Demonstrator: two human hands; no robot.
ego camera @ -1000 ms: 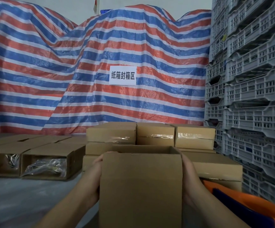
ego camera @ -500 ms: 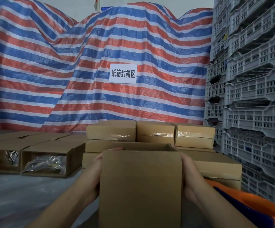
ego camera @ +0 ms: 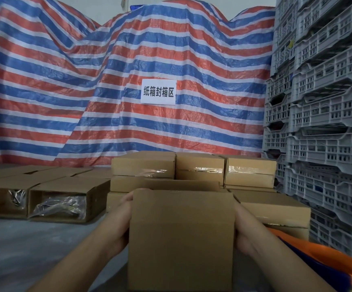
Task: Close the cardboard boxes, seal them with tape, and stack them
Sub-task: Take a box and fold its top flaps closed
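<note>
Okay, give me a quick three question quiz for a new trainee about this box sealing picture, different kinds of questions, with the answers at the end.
1. True or false: the cardboard box held between the left hand and the right hand is already sealed with tape.
2. Where do the open-ended boxes with plastic-wrapped contents lie? A) on the left B) on top of the grey crates C) on the white sign
3. Fill in: the stacked sealed boxes stand in front of a striped ____.

Key: 1 false, its top is open; 2 A; 3 tarpaulin.
</note>
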